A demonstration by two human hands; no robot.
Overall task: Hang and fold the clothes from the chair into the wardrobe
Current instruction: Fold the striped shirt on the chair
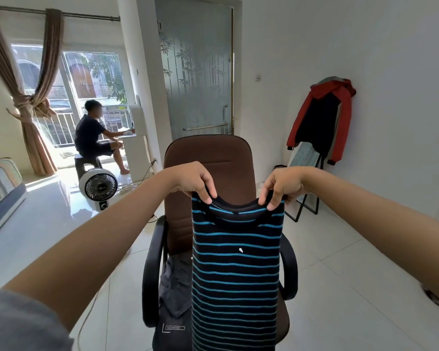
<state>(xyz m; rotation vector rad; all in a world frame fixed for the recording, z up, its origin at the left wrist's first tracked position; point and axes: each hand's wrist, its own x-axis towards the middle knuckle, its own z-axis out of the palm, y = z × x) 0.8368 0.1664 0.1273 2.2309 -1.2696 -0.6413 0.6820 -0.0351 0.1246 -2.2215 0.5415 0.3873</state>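
Head view: left hand (197,182) and right hand (280,184) each pinch the shoulders of a navy, blue-striped shirt (236,269), hanging before the brown chair (208,158). At seven o'clock of it, dark clothes (174,295) carry an unreadable label.

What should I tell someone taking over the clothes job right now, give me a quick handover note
Left hand: pinching the striped shirt at its left shoulder.
Right hand: pinching the other shoulder.
The shirt hangs narrow and lengthwise in front of the brown chair.
A dark garment lies crumpled on the seat.
No wardrobe is in view.
Done: shirt lifted.
Left: fold or hang it, put it away, then handle the dark garment.
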